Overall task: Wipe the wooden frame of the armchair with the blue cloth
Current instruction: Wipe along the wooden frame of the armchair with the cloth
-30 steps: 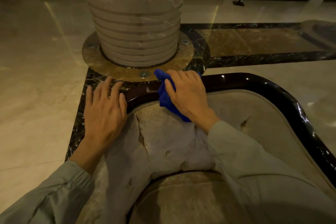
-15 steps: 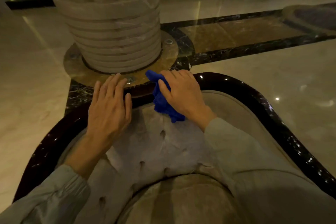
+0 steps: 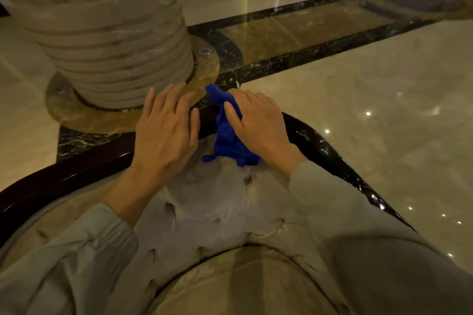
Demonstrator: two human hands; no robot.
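The right hand (image 3: 258,125) presses the bunched cloth (image 3: 229,133) onto the top rail of the dark frame (image 3: 76,174), thumb and fingers curled over the wad; its loose tail hangs down onto the tufted backrest (image 3: 217,212). The left hand (image 3: 166,130) lies flat and spread on the rail just beside it, fingers straight, holding nothing. The cloth looks light, soft and limp, so it should mould to the rail's curve but will likely slip out of a slack hold; gathering it in the palm and pressing down seems best. The frame looks hard, glossy and probably slick, so the wad should glide easily along it.
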